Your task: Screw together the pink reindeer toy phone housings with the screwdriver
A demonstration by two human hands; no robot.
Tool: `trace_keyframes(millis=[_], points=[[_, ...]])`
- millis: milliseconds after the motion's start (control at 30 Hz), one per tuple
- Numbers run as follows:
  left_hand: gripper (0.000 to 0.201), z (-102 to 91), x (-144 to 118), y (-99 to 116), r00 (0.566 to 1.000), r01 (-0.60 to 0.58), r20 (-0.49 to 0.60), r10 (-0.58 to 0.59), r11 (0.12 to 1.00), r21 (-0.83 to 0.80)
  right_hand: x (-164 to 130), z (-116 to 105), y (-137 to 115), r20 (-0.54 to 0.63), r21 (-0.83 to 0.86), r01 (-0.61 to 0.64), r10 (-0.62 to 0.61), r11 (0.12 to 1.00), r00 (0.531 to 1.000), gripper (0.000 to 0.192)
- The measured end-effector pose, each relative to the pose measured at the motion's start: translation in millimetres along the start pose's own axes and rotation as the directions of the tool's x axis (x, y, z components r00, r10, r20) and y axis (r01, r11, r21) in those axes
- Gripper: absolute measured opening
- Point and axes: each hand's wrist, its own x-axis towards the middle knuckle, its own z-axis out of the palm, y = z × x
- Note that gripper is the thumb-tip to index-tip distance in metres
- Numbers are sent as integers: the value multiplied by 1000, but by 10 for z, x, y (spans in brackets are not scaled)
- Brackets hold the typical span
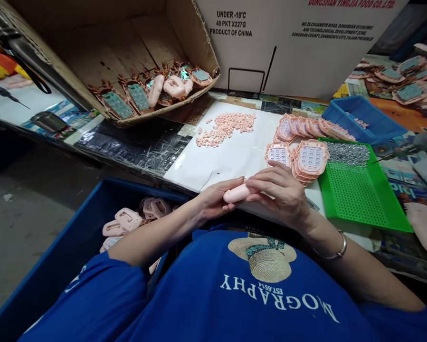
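Observation:
Both my hands hold one pale pink plastic shell [237, 194] over the table's near edge. My left hand [215, 199] wraps its fingers under and around the shell's left end. From above, my right hand [282, 192] grips the other end, hiding much of it. Just beyond my right hand are stacked pink panels [311, 159] with pale button grids. A scatter of tiny pink plastic pieces [231, 126] lies on the white sheet [188, 164] past my left hand.
A cardboard box [124, 121] with circuit-board parts stands at back left. On the right are a green tray [363, 199] holding silvery screws, a blue basket [366, 118] and a power screwdriver [423, 140]. A blue bin [74, 228] with pink shells stands below the table's edge.

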Motion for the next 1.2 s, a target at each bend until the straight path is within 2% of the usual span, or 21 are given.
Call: trace_keyframes(millis=[133, 200, 300, 433, 567, 633, 700, 767, 833, 933, 1033, 1100, 1200], points=[[35, -80, -115, 79, 998, 64, 9, -65, 998, 19, 57, -150, 13, -19, -23, -93, 93, 995, 996, 39], [36, -118, -144, 88, 995, 95, -6, -95, 995, 14, 48, -167, 64, 17, 32, -122, 121, 992, 992, 34], [39, -179, -149, 52, 994, 109, 23, -109, 994, 21, 6, -106, 122, 85, 148, -106, 94, 983, 992, 27], [39, -261, -115, -30, 983, 139, 116, -141, 990, 20, -23, -5, 117, 34, 219, -72, 66, 973, 997, 20], [33, -299, -61, -111, 970, 155, 188, -154, 988, 12, -8, -5, 100, -3, 232, -75, 78, 970, 997, 12], [31, -301, -47, -149, 974, 118, 183, -130, 990, 72, 0, -40, 88, 21, 249, -100, 98, 963, 995, 11], [39, -294, -57, -173, 980, 58, 173, -99, 973, 224, 1, -79, 54, 81, 300, -160, 142, 940, 987, 15], [56, -276, -93, -169, 976, -12, 203, -79, 912, 411, -6, -106, -6, 161, 364, -245, 199, 898, 967, 20], [68, -239, -146, -136, 956, -117, 287, -61, 818, 563, -25, -112, -80, 216, 406, -320, 251, 856, 944, 24], [66, -148, -216, -78, 913, -321, 409, 0, 620, 716, -70, -105, -164, 232, 432, -384, 311, 816, 922, 33], [71, -70, -239, -73, 900, -424, 423, 108, 448, 787, -123, -119, -172, 225, 446, -417, 352, 792, 909, 42], [69, -58, -229, -100, 894, -447, 408, 184, 406, 797, -159, -138, -144, 204, 456, -415, 361, 787, 910, 38], [62, -101, -194, -150, 863, -504, 422, 279, 403, 764, -215, -149, -109, 172, 474, -435, 404, 766, 898, 29]])
